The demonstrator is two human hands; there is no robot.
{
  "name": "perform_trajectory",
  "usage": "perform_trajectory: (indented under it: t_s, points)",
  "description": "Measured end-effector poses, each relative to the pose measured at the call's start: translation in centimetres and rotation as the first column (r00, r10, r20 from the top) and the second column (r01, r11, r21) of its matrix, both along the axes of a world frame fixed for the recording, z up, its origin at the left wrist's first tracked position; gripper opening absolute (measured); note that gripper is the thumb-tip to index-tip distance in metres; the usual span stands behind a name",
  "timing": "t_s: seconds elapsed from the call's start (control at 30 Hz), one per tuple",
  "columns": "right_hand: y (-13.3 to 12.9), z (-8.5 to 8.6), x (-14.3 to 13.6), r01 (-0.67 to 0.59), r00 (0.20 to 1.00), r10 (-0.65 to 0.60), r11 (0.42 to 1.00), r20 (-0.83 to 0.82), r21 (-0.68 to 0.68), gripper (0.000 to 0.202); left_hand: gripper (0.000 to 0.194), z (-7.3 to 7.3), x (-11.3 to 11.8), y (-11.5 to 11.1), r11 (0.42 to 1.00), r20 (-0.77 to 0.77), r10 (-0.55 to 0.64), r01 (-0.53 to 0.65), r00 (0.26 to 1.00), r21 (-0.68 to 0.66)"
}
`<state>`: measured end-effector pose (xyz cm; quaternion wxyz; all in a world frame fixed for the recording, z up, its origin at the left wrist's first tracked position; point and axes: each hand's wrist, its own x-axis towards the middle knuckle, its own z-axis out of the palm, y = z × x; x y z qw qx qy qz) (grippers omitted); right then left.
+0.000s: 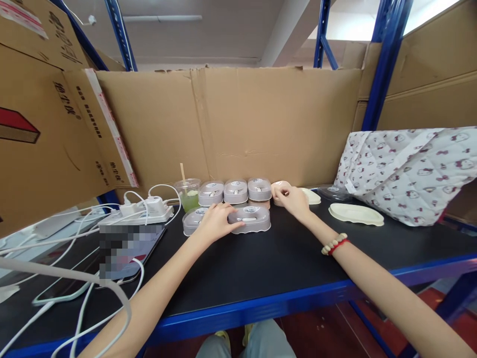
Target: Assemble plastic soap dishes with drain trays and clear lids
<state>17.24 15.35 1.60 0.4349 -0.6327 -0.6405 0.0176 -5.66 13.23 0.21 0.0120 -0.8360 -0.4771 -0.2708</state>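
My left hand (217, 222) is at the left end of a front lidded box (255, 220), with its thumb across the front side and its fingers along the top edge. This box is oval with a clear greyish lid. Another lidded box (191, 221) lies just left of the hand, partly covered by it. My right hand (294, 200) has its fingers bent at the rim of a pink box (278, 188); the fingers partly hide that box. A row of similar lidded boxes (235, 191) stands behind, the rightmost one on top of a pinkish one.
Cream trays (356, 214) and a clear lid (333, 192) lie at right, beside a quilted patterned bag (406, 169). At left are a green drink cup (191, 199), a power strip (149, 211), loose white cables and phones (145, 253). Cardboard (242, 124) walls the back.
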Motion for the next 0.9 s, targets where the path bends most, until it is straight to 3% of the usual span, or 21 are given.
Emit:
perform_trajectory:
  t_s: [0.1,0.23,0.3,0.43,0.53,0.67,0.8,0.87,0.9]
  points:
    - [0.2,0.5,2.0,0.158,0.986,-0.159,0.987,0.054,0.019,0.022,0.03,-0.2,0.3,-0.1,0.999,-0.016,0.022,-0.022,1.0,0.031]
    - [1.1,-0.3,4.8,0.227,0.969,-0.227,0.974,0.098,0.008,0.031,0.031,-0.5,0.6,-0.3,0.998,0.009,0.019,-0.019,1.0,0.051]
    - [1.8,-1.0,5.6,0.161,0.981,-0.162,0.987,0.103,0.019,0.04,0.03,-0.5,0.8,-0.5,0.997,0.024,-0.009,0.007,1.0,0.073]
    - [3.5,-2.7,5.7,-0.108,0.975,0.103,0.994,0.198,0.014,0.053,0.025,-0.8,1.2,-0.8,0.984,0.032,-0.082,0.076,0.996,0.164]
    - [4.5,-3.6,5.3,-0.178,0.932,0.183,0.983,0.314,-0.043,0.041,0.023,-1.0,1.5,-1.0,0.962,0.031,-0.125,0.113,0.992,0.247]
    - [5.0,-3.6,5.4,-0.171,0.915,0.176,0.984,0.362,-0.048,0.023,0.021,-1.1,1.7,-1.3,0.943,0.069,-0.179,0.152,0.981,0.296]
    - [4.3,-2.7,5.7,-0.133,0.941,0.108,0.989,0.321,0.059,0.017,0.021,-0.8,2.0,-1.6,0.962,0.272,-0.213,0.152,0.939,0.228]
    - [3.7,-2.1,5.3,-0.128,0.966,0.065,0.962,0.251,0.242,0.02,0.023,-0.5,2.3,-1.8,0.977,0.451,-0.205,0.153,0.869,0.148]
    - [3.4,-1.8,4.9,-0.145,0.974,0.07,0.921,0.214,0.361,0.021,0.026,-0.3,2.4,-1.8,0.983,0.554,-0.184,0.162,0.812,0.089]
